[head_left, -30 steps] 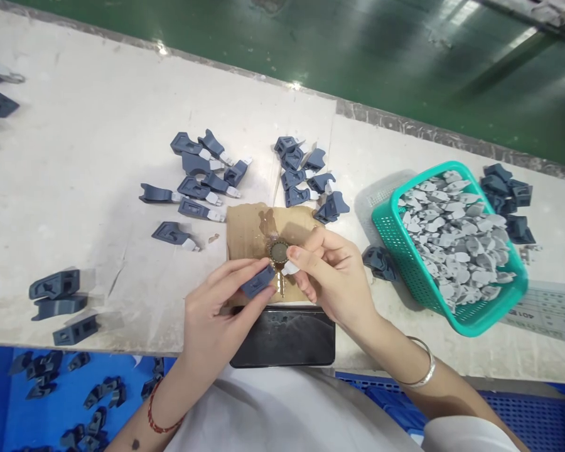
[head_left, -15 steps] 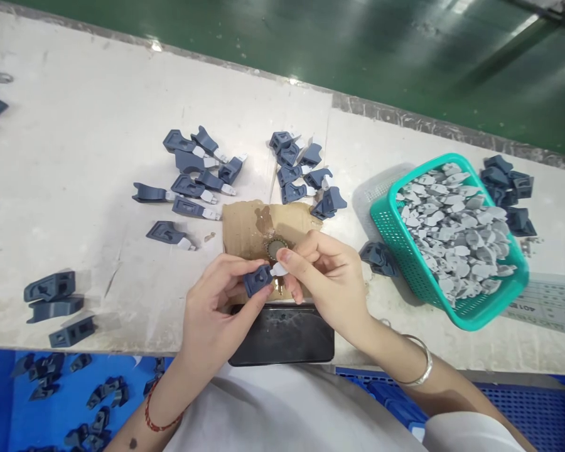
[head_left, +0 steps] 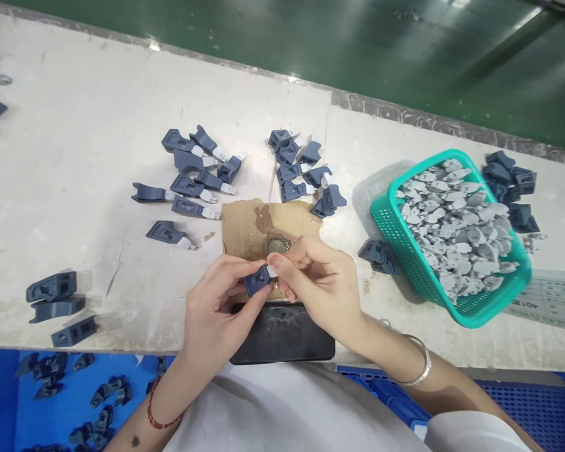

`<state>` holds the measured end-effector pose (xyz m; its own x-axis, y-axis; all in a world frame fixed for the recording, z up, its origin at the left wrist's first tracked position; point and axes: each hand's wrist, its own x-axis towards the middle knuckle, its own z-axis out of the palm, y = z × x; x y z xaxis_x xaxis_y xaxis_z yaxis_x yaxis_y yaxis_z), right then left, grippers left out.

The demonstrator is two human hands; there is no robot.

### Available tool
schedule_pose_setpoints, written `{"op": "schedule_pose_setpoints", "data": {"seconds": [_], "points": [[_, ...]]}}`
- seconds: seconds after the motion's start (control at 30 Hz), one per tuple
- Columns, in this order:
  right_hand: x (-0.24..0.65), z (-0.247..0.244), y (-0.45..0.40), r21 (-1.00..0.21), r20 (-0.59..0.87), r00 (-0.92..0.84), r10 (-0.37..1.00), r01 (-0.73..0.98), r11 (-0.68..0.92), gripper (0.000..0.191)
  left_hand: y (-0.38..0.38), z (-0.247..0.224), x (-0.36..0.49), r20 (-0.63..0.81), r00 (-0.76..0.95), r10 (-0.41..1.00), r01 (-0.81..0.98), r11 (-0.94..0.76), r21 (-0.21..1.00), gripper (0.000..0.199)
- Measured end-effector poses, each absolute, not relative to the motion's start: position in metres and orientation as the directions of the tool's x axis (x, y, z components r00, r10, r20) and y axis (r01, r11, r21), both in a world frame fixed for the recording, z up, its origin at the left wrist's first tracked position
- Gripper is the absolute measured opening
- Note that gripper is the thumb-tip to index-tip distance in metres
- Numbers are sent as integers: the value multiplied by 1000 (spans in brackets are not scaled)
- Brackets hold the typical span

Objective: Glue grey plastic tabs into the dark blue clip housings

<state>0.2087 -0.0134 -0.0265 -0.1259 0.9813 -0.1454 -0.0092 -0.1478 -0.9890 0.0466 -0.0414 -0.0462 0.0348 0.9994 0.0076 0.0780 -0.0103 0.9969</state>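
Note:
Between the thumb and fingers of my left hand [head_left: 219, 307] is a dark blue-grey plastic part [head_left: 258, 281] with a recess in its face. My right hand [head_left: 327, 285] pinches a small light-grey plastic piece [head_left: 272, 272] at the right end of that part; the two touch, and my fingertips cover most of the small piece. Both hands are over a piece of brown cardboard [head_left: 245, 229], on which a small round disc [head_left: 277, 247] lies just beyond my right thumb. A black phone [head_left: 282, 336] lies flat below my hands.
A green basket [head_left: 407, 279] full of light-grey pieces [head_left: 456, 220] stands at the right. Joined blue-and-grey parts [head_left: 188, 185] lie in groups beyond the cardboard. More blue parts [head_left: 51, 287] lie at the left, right of the basket and in a blue bin [head_left: 66, 414] below the table edge.
My right hand has moved slightly left, bringing the light-grey piece closer against the blue part; less of the piece shows now. My left hand has stayed nearly still.

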Motion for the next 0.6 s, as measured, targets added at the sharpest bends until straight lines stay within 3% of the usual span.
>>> {"op": "schedule_pose_setpoints", "data": {"seconds": [0.17, 0.3, 0.4, 0.5, 0.6], "points": [[208, -29, -15, -986, -162, -158, 974, -18, -167, 37, -41, -47, 46, 13, 30, 999, 89, -16, 996, 24], [213, -28, -10, -994, -105, -166, 981, 43, -99, 39, -41, -34, 48, -95, 6, 995, -11, 95, 995, 21], [222, -24, -3, -971, 151, -223, 963, 152, 187, 32, -38, -19, 51, -306, 68, 950, -204, 314, 927, 11], [230, -20, 2, -796, 438, -376, 817, 261, 547, 63, -35, -10, 53, -468, 181, 865, -421, 498, 758, 14], [232, -19, 3, -644, 489, -490, 722, 356, 677, 67, -34, -8, 56, -534, 240, 811, -515, 573, 638, 20]]}}
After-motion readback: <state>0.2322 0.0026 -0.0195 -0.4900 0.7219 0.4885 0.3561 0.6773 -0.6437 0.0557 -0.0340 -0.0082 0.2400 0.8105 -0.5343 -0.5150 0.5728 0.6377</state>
